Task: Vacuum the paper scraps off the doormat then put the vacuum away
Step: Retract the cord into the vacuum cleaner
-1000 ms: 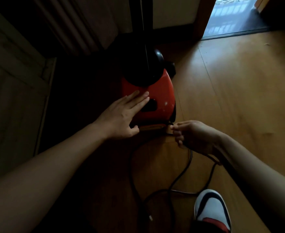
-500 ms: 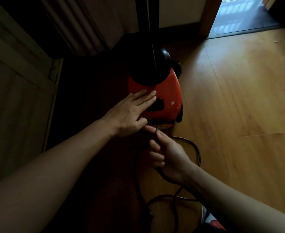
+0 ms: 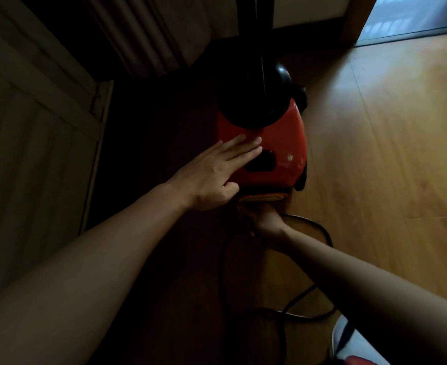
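Far left: one pale panelled door (image 3: 33, 143), closed, with dark ribbed panelling (image 3: 143, 35) beyond it. Both stand in deep shadow.

Two bare forearms enter from the near edge. One left hand (image 3: 212, 175) lies flat, palm down, on the near left part of the vacuum's shell. Its fingers (image 3: 243, 150) are extended and close together, pointing far and right, the thumb tucked under at the near edge. It presses rather than grips; nothing is enclosed.

Centre: one vacuum (image 3: 277, 151), a red canister with a black dome at its far end and a dark upright tube rising out of view. It sits on the wooden floor (image 3: 388, 154) in the dim corner, near the door.

One right hand (image 3: 264, 219) is tucked just beneath the canister's near end, knuckles toward the viewer. It is dark and partly hidden; whether the fingers are curled around anything cannot be told.

One black cord (image 3: 319, 230) loops across the floor, passing beside that wrist and trailing to the near edge.

Near right: one shoe (image 3: 348, 346), white, black and red.

Far right: one bright doorway (image 3: 412, 17).
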Demonstrator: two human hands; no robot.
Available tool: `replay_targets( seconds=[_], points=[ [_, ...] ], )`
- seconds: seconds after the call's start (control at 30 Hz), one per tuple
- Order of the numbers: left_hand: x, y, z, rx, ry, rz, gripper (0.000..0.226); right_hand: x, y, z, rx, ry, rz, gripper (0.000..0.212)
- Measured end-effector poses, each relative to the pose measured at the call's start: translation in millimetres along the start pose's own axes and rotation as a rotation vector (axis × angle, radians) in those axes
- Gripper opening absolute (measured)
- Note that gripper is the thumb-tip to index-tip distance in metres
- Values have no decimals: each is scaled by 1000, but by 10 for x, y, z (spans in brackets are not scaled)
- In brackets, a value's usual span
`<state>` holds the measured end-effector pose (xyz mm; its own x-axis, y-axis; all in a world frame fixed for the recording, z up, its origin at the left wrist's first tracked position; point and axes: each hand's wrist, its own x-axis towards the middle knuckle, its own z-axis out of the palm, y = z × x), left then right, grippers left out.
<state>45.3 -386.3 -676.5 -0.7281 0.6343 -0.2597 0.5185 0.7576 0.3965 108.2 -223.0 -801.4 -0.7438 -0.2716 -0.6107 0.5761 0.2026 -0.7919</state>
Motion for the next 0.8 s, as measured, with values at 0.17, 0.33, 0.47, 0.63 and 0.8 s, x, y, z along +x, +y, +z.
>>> replay_targets(
  seconds=[0.17,0.33,0.47,0.63,0.8],
  points=[
    [1,-17,44,-13,19,2,82,-51,191,-751,-276,161,133,20],
    [19,6,72,1,23,0,84,-395,-27,-1060,30,177,149,35],
    [22,6,60,45,18,0,84,-595,-276,-973,260,95,142,27],
    [14,10,79,114,17,-3,88,-747,-379,-816,391,39,71,31],
    [13,29,70,158,-18,-17,90,-822,-443,-659,347,-32,13,35]
  ],
)
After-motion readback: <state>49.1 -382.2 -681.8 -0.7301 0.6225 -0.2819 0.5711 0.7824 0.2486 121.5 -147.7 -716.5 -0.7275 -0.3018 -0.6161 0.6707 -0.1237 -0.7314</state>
